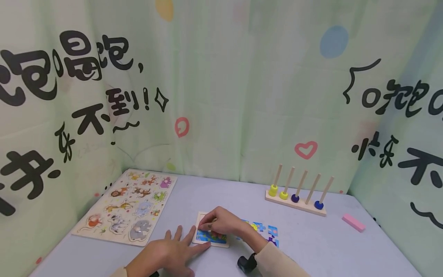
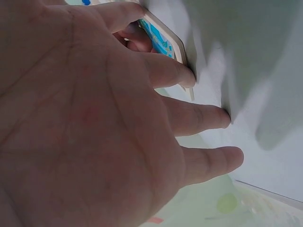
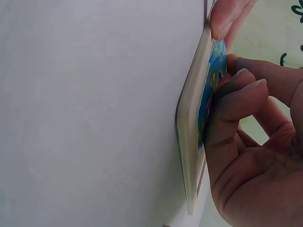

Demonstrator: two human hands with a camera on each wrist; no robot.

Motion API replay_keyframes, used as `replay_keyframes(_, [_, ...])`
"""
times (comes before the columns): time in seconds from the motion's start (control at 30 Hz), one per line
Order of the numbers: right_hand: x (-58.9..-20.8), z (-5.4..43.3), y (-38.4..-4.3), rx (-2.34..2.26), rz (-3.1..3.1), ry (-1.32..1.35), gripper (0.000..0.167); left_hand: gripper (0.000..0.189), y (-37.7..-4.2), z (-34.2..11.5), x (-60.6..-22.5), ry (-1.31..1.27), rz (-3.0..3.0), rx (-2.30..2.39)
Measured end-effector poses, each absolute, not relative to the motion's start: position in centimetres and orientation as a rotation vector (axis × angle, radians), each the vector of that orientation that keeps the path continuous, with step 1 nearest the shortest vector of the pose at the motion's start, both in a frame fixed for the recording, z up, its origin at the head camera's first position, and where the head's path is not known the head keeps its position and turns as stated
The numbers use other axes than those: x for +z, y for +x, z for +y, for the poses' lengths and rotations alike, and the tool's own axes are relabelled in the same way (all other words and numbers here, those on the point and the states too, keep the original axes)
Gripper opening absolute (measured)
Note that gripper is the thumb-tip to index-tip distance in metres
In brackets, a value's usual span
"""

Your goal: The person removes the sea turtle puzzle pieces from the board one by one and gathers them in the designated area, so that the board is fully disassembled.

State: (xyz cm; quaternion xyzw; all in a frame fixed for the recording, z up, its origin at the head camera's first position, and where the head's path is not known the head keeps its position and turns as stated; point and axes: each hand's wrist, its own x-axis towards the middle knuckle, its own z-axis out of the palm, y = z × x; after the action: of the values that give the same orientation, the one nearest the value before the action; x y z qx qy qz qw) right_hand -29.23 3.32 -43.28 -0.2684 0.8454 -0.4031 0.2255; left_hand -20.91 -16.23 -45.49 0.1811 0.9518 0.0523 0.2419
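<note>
A small wooden puzzle tray lies on the table with blue picture pieces filling its near part. My left hand is spread flat, its thumb and index finger at the tray's near and left edges. Over the tray, my right hand has its fingers bent and pinches a blue puzzle piece close to the tray's surface. That piece is mostly hidden by the fingers in the head view. Loose jigsaw pieces lie right of the tray, partly behind my right forearm.
At the left lies a large wooden animal puzzle board. A wooden peg stand with yellow and dark blue beads stands at the back right, near a pink block. Printed curtains enclose the table.
</note>
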Motion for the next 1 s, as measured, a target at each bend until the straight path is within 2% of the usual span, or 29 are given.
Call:
replay_keyframes(0.2, [-43.3, 3.5, -29.4, -1.115, 2.311, -0.754, 0.013, 0.080, -20.9, -16.1, -45.3, 0.508, 2.595, 0.124])
replay_keyframes(0.6, [-43.6, 3.5, -29.5, -1.159, 2.256, -0.764, 0.013, 0.088, -23.3, -17.5, -49.5, 0.616, 2.656, 0.125])
replay_keyframes(1.0, [-43.7, 3.7, -29.7, -1.166, 2.243, -0.777, 0.012, 0.084, -19.4, -15.3, -42.5, 0.452, 2.633, 0.142])
